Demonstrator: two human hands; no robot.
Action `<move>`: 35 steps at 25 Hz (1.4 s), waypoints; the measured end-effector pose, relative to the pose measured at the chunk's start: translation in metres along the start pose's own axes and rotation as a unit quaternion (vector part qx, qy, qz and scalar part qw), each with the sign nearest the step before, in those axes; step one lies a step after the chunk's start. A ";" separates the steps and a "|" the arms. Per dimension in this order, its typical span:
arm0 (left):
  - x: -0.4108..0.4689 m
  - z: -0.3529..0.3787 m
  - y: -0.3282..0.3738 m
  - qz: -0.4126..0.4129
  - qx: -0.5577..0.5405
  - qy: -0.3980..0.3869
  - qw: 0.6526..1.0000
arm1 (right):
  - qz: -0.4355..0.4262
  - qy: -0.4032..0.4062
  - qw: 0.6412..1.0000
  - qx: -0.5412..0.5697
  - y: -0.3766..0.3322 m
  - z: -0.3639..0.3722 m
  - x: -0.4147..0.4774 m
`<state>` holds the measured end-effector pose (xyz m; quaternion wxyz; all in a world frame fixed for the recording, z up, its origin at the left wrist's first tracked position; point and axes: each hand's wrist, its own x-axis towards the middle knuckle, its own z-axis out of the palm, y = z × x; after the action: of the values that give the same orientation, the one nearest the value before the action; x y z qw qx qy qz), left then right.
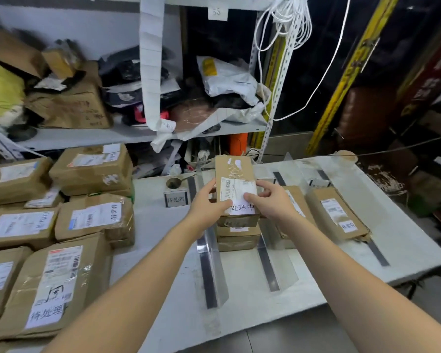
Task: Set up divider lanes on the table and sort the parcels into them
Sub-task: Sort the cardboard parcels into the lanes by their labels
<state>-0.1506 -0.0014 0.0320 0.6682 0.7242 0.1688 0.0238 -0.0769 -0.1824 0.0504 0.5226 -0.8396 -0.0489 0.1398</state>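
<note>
The white worktop (329,250) has clear dividers (211,256) making lanes. A big pile of brown parcels (61,225) waits on my left. In the middle lane sits a short stack of parcels (237,235). I hold 1 brown parcel (233,174) just above that stack, its long side pointing away from me. My left hand (206,202) and right hand (270,200) pinch its 2 sides. It has a white label.
</note>
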 end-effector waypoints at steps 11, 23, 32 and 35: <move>0.036 0.039 -0.055 -0.076 0.054 0.028 0.995 | 0.050 -0.066 0.995 -0.049 0.073 -0.002 0.046; 0.023 0.024 -0.024 -0.039 0.226 0.126 0.965 | -0.075 -0.080 0.973 -0.205 0.044 -0.008 0.066; -0.042 -0.095 0.026 -0.064 0.457 0.236 0.855 | -0.267 -0.205 0.889 -0.310 -0.054 0.081 0.047; -0.072 -0.147 0.028 -0.088 0.480 0.261 0.833 | -0.291 -0.228 0.874 -0.317 -0.080 0.123 0.038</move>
<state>-0.2504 0.1185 0.0889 0.1663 0.9030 0.3900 0.0693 -0.0704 -0.0320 0.0635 0.2201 -0.8528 -0.4504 0.1464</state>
